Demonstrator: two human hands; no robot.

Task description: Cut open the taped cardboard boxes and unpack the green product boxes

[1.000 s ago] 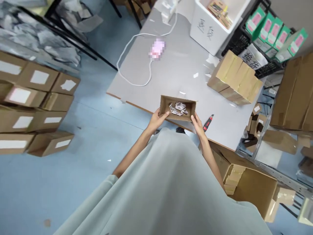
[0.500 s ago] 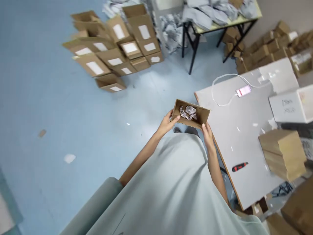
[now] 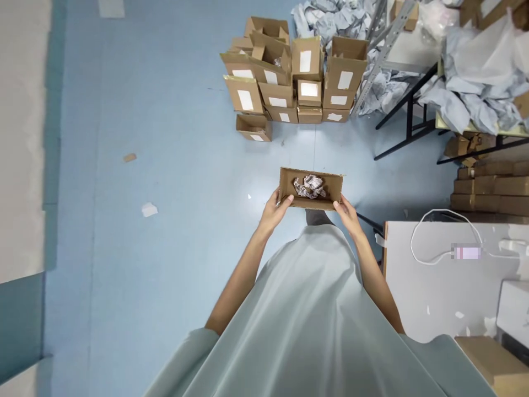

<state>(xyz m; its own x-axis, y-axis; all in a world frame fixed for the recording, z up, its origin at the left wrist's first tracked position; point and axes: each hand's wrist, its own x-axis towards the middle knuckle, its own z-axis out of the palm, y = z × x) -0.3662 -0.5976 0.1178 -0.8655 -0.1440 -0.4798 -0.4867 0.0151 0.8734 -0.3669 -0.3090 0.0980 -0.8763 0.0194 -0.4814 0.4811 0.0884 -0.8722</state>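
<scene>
Between my two hands is a small open cardboard box (image 3: 289, 190), held out in front of my body above the floor. Crumpled paper (image 3: 311, 186) lies inside it; whatever may be under the paper is hidden. My left hand (image 3: 276, 208) grips the box's left end, thumb over the near rim. At the other end my right hand (image 3: 345, 212) does the same, its thumb on the near right corner. The fingers of both hands are partly hidden behind the box.
Ahead on the blue floor stand stacked cardboard boxes (image 3: 278, 91) with white labels, some open. A grey metal rack (image 3: 384, 52) and a black-legged table (image 3: 409, 118) are at the upper right. To my right, a white-topped table (image 3: 407, 298) carries a phone (image 3: 468, 253) and cable.
My view has turned left, and my body has moved away from the white-topped table toward the stacked boxes. The box stays in both hands, now held more level.
</scene>
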